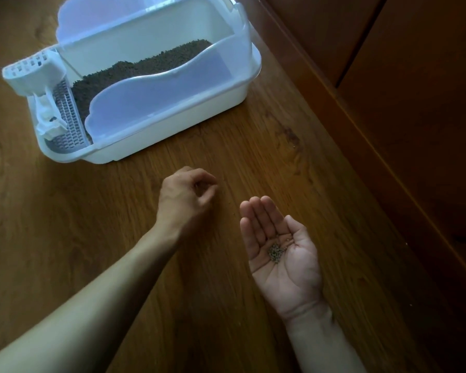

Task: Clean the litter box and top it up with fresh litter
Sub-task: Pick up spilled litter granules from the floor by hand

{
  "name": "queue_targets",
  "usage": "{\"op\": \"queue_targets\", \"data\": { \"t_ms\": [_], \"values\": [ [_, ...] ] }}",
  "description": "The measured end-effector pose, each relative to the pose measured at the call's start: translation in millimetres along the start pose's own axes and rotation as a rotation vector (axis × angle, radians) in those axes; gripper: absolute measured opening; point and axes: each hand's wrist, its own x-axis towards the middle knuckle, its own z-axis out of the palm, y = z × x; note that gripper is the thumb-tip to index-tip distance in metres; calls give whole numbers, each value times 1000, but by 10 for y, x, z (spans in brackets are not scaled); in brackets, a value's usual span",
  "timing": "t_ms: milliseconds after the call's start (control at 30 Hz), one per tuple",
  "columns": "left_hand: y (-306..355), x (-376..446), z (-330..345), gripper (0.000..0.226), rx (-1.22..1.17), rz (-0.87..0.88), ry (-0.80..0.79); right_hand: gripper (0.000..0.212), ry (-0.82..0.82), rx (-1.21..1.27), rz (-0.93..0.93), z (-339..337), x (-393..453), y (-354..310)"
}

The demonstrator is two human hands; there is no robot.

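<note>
Clearly the right hand [281,249] lies palm up with fingers straight and together, cradling a small heap of litter grains [276,251]; these are light, loose and apt to roll, so a cupped palm suits them better than fingertips. To its left, the left hand [186,193] hovers over the wooden floor [253,146] with fingertips drawn toward the thumb, perhaps pinching a grain, though that is too small to tell. Beyond both hands stands the litter box [156,130], its scoop [35,74] clipped at the left end.
</note>
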Motion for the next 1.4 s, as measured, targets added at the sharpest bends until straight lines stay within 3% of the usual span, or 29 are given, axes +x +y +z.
{"op": "queue_targets", "data": {
  "t_ms": [167, 367, 567, 700, 800, 900, 1067, 1167, 1300, 1400],
  "values": [
    [-75, 7, 137, 13, 301, 65, 14, 55, 1, 4, -13, 0, -29, -38],
    [-88, -36, 168, 4, 278, 71, 55, 54, 27, 1, -18, 40, -40, -34],
    [-76, 3, 211, 15, 390, 94, 47, 55, 32, -8, -16, 73, -66, -13],
    [94, -142, 77, 11, 166, 42, 71, 55, 28, 0, -12, 69, -95, -21],
    [396, -487, -104, 11, 39, 190, 125, 54, 53, 7, -15, 50, -107, -11],
    [679, -840, -195, 18, 10, 360, 69, 45, 50, 21, 32, 70, -124, 36],
    [839, -1057, -133, 18, 129, 627, 48, 48, 120, -19, 61, 126, -165, 77],
    [822, -1077, -138, 15, 174, 671, 33, 49, 114, -36, 31, 156, -203, 27],
    [814, -1000, -272, 14, -87, 593, 144, 50, 41, -21, 12, 94, -218, -18],
    [600, -733, -322, 10, -179, 330, 275, 52, 78, -18, -17, 84, -213, -37]
  ]
}}
